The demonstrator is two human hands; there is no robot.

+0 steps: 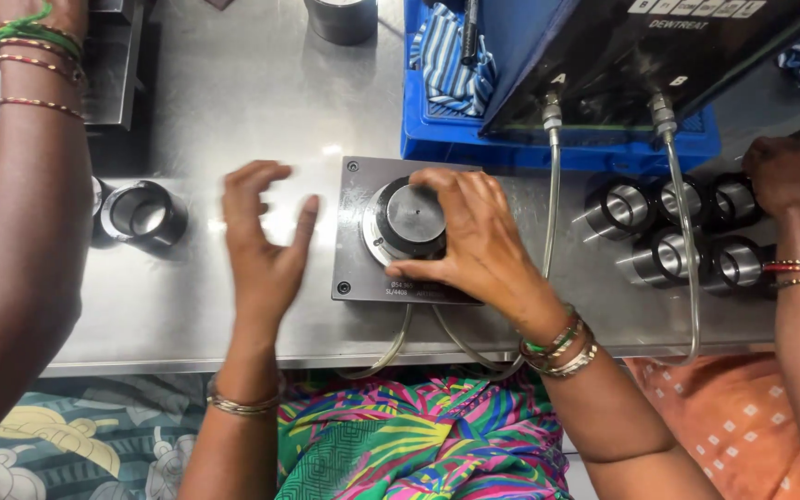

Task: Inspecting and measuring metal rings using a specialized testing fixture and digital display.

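- A steel bench [261, 93] was seen carrying a blue crate [557, 148] and a grey base plate [356, 268].
- A round metal part [406, 220], seated on that plate, was clasped from above by the right hand [479, 245], its grip closed.
- The left hand [263, 245] was held open beside the plate, gripping nothing.

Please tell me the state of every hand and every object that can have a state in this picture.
right hand: fingers closed around the metal ring
metal ring: seated on the gauge plate
gauge plate: flat on the steel table
left hand: open, empty, blurred
single ring: lying on its side, apart
five rings: on their sides, grouped
two hoses: connected to the black box
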